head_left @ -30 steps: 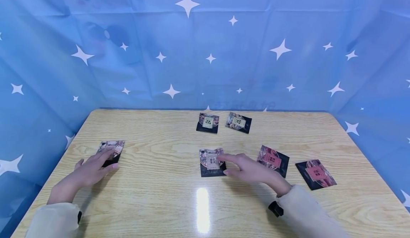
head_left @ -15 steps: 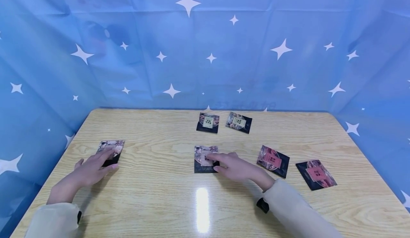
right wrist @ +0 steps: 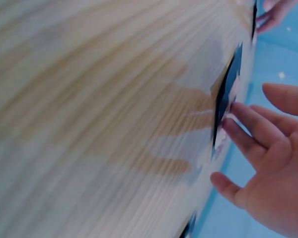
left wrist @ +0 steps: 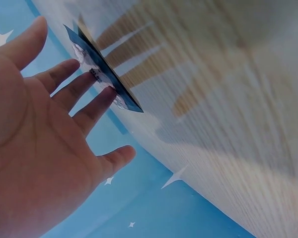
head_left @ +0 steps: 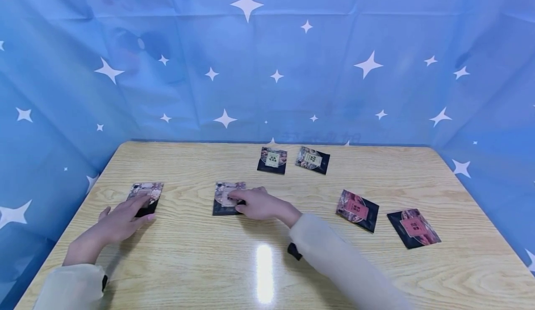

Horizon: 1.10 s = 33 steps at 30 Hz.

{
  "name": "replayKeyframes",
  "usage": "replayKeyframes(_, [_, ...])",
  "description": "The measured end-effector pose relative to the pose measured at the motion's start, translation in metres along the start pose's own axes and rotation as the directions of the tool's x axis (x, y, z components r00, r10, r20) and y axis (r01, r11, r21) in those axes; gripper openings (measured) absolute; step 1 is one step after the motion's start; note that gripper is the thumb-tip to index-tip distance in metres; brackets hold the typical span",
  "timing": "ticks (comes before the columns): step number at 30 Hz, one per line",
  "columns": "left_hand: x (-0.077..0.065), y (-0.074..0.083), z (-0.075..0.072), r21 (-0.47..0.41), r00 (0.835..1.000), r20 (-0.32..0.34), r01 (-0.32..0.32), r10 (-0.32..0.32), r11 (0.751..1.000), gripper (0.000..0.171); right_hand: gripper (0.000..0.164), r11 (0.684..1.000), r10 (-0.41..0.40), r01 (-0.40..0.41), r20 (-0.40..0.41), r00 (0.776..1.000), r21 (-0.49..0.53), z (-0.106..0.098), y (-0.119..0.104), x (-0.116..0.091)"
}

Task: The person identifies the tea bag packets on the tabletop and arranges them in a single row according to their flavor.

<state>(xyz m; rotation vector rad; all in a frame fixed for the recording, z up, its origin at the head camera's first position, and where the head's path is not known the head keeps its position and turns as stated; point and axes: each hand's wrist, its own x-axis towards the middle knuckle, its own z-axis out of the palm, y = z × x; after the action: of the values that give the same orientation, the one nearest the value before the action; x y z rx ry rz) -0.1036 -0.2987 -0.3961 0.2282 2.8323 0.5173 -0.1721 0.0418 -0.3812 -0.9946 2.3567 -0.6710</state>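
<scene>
On the left of the table lies a flat square packet [head_left: 156,191] with a pink floral top and dark bottom. My left hand [head_left: 119,220] rests on it, and the left wrist view shows extended fingertips on the packet's face [left wrist: 90,48]. A similar packet [head_left: 221,206] with a pale pink label lies left of the table's middle. Fingertips of my right hand [head_left: 264,204] press on its right half, hiding part of the label. In the right wrist view those fingers reach out nearly straight to the packet [right wrist: 228,88], thumb apart.
Two packets with pale green labels, one [head_left: 272,160] beside the other [head_left: 312,160], lie near the back edge. To the right are two with red labels, a nearer-middle one [head_left: 357,210] and a far-right one [head_left: 414,228]. A blue starred curtain [head_left: 267,59] surrounds the wooden table [head_left: 188,263].
My right hand has slid its packet leftward and slightly back across the table, towards the left packet. The left hand and the other packets stay where they were.
</scene>
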Motion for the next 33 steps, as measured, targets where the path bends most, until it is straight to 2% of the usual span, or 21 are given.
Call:
replayKeyframes(8, [0.000, 0.002, 0.000, 0.016, 1.000, -0.005, 0.002, -0.002, 1.000, 0.071, 0.037, 0.999, 0.017, -0.018, -0.019, 1.000, -0.041, 0.013, -0.031, 0.039])
replayKeyframes(12, [0.000, 0.002, 0.001, 0.026, 1.000, -0.008, 0.008, -0.008, 1.000, 0.072, 0.033, 0.996, 0.027, -0.027, 0.006, 1.000, -0.082, 0.017, -0.042, 0.052])
replayKeyframes(16, [0.001, 0.001, 0.002, 0.040, 1.000, -0.009, 0.011, -0.010, 0.999, 0.073, 0.037, 0.990, 0.055, -0.053, 0.012, 0.998, -0.128, 0.020, -0.052, 0.062])
replayKeyframes(25, [0.001, 0.003, 0.001, 0.040, 1.000, 0.001, 0.014, -0.014, 0.999, 0.074, 0.042, 0.990, 0.088, -0.085, 0.017, 0.996, -0.116, 0.026, -0.059, 0.075])
replayKeyframes(33, [0.000, 0.003, 0.000, 0.044, 1.000, 0.001, 0.012, -0.012, 0.999, 0.074, 0.043, 0.996, 0.077, -0.076, 0.023, 0.997, -0.050, 0.025, -0.059, 0.074])
